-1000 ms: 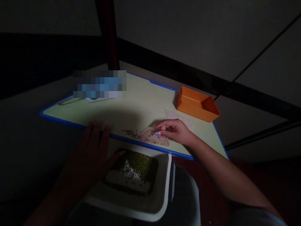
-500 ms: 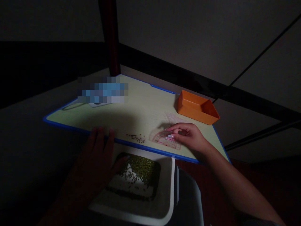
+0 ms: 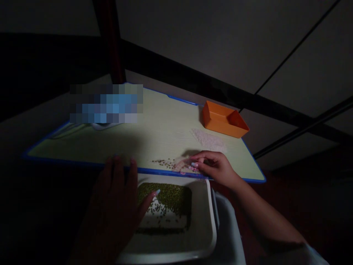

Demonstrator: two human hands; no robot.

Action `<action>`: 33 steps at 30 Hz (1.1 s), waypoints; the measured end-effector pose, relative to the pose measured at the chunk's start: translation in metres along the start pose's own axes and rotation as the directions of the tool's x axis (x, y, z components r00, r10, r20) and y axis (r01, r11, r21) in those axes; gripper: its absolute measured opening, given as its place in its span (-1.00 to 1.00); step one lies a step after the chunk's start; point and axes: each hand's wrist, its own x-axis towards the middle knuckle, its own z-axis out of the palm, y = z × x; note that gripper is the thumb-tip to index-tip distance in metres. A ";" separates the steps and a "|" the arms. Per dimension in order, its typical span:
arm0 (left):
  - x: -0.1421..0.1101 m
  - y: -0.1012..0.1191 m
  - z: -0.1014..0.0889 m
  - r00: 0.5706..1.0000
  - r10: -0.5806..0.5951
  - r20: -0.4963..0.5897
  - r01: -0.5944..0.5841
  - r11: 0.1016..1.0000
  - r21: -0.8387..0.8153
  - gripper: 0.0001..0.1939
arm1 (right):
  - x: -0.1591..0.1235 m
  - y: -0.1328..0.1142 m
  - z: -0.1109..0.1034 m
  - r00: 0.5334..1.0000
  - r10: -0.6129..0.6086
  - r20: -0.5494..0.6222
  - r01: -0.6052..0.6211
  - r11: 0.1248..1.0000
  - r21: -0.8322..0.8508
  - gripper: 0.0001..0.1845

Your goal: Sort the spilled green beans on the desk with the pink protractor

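Observation:
My right hand (image 3: pixel 211 165) pinches a clear protractor (image 3: pixel 182 165) with pink markings between thumb and fingers. The protractor lies low over the board's front edge, just right of a small scatter of dark beans (image 3: pixel 164 162). My left hand (image 3: pixel 117 198) is in shadow, its fingers stretched out against the board's front edge and its thumb over a white bin (image 3: pixel 211 228). Inside the bin, green mung beans (image 3: pixel 176 197) cover much of the bottom, with part of the white floor showing.
The pale, blue-edged board (image 3: pixel 160 129) carries an orange open box (image 3: pixel 224 119) at the back right. A patch of whitish grains (image 3: pixel 209 140) lies in front of it. At the back left are a blurred-out bluish thing (image 3: pixel 110 106) and a cable (image 3: pixel 68 131). Walls stand behind.
The view has shifted. My right hand has brought the protractor towards the board's front edge and closer to the scattered beans. My left thumb shows more clearly over the bin.

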 end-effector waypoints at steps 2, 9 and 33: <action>0.000 0.000 -0.002 1.000 -0.004 0.024 0.004 1.000 0.010 -0.07 | 0.000 -0.002 0.002 1.000 0.012 -0.007 -0.012 1.000 -0.012 -0.77; -0.001 0.000 -0.006 1.000 -0.005 0.021 0.005 1.000 -0.016 -0.04 | -0.005 -0.014 0.003 0.993 0.074 -0.094 -0.082 0.993 -0.081 -0.75; 0.002 -0.001 -0.009 0.999 0.004 0.041 -0.004 1.000 -0.010 -0.09 | -0.002 -0.017 0.009 0.972 0.079 -0.221 -0.124 0.973 -0.195 -0.74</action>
